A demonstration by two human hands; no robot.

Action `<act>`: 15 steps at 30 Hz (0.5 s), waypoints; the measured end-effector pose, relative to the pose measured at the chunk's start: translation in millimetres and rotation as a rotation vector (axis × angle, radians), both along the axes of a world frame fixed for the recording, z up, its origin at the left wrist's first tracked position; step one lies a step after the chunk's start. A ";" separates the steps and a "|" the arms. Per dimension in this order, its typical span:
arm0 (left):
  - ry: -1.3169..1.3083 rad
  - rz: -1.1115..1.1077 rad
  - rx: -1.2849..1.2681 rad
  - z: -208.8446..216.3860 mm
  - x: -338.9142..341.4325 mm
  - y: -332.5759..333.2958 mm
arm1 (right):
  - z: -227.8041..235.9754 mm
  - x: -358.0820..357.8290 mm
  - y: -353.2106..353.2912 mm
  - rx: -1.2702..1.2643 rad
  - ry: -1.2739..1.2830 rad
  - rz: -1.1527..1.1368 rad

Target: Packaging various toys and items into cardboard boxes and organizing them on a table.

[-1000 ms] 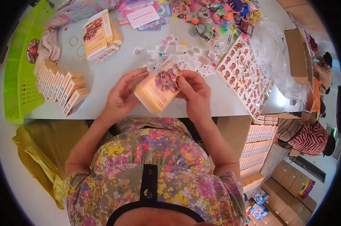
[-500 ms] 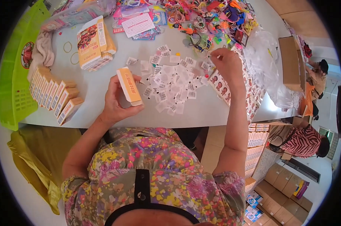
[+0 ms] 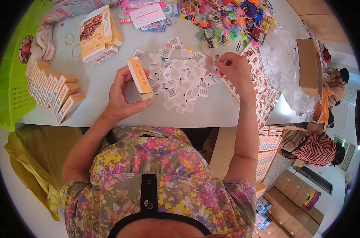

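Note:
My left hand is closed round a small orange and white carton, held tilted above the table's near side. Just right of it spreads a loose pile of small white packets, many with printed labels and dark corners. My right hand hovers at the pile's right edge, thumb and finger pinched together. A small, pinkish see-through thing shows by its fingertips, too faint to name. Below that hand lie sheets of printed stickers.
Upright cartons stand in a row at the left, beside a green basket. Flat cartons are stacked farther back. Colourful trinkets heap at the far right, near clear plastic bags. Other people are off to the right.
My right hand has come a little left, toward the packet pile, still pinched. My left hand keeps hold of the carton, which is now slightly more upright. The whole view has shifted slightly.

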State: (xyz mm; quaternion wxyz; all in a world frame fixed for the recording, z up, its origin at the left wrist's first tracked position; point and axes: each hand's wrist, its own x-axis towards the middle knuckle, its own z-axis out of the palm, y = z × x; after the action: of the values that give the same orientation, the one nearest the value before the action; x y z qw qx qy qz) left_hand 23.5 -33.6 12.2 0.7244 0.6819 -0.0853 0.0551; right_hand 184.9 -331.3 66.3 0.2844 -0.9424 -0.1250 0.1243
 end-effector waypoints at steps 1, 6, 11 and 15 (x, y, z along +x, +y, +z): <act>0.001 0.003 0.001 0.0 -0.2 0.3 | 9.0 -2.6 -0.2 0.102 0.058 -0.047; 0.077 0.001 -0.051 3.2 -2.0 -0.8 | 8.7 -9.9 2.5 0.398 0.149 -0.055; 0.045 -0.001 0.002 1.6 -1.3 -1.2 | -3.9 -18.8 15.1 -0.093 -0.070 0.179; 0.005 0.006 0.039 -0.3 -0.7 0.8 | -3.5 -20.6 15.4 -0.105 -0.130 0.212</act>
State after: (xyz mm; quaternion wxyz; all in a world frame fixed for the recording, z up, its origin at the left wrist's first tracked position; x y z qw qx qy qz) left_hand 22.8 -32.8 11.9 0.7109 0.6964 -0.0825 0.0539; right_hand 164.3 -315.9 62.8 0.2114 -0.9434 -0.2355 0.0987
